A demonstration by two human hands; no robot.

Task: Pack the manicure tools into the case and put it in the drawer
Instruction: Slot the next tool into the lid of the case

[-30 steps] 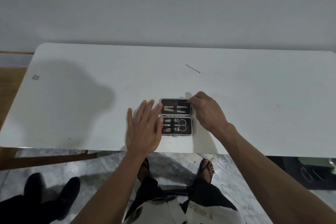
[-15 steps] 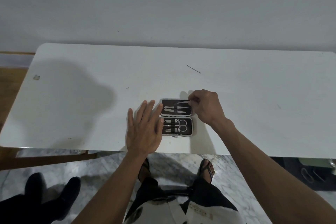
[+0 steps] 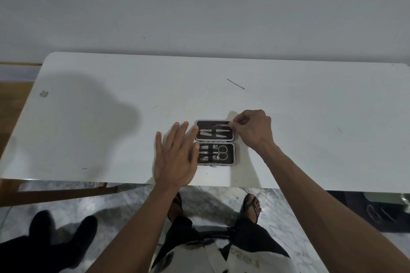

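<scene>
Over on the left, the left hand (image 3: 176,157) lies flat on the white table (image 3: 111,117), all fingers spread and extended, holding nothing; its fingertips press against the left edge of the open manicure case (image 3: 214,142), steadying it. The case sits near the front edge of the table, splayed open in two halves, one behind the other. Count them up: the far half carries two slim metal tools side by side under a dark strap, plus a third thin tool (image 3: 223,125) along its back edge. The near half holds a pair of scissors (image 3: 222,152) and what look like three smaller pieces, clippers among them, though they are too small to be sure. No lettering can be read anywhere on the case. On the right, the right hand (image 3: 253,129) has thumb and fingertips pinched together on the right end of that third thin tool, over the far half. Further back on the table lies one thin dark pin (image 3: 235,84), well apart.
</scene>
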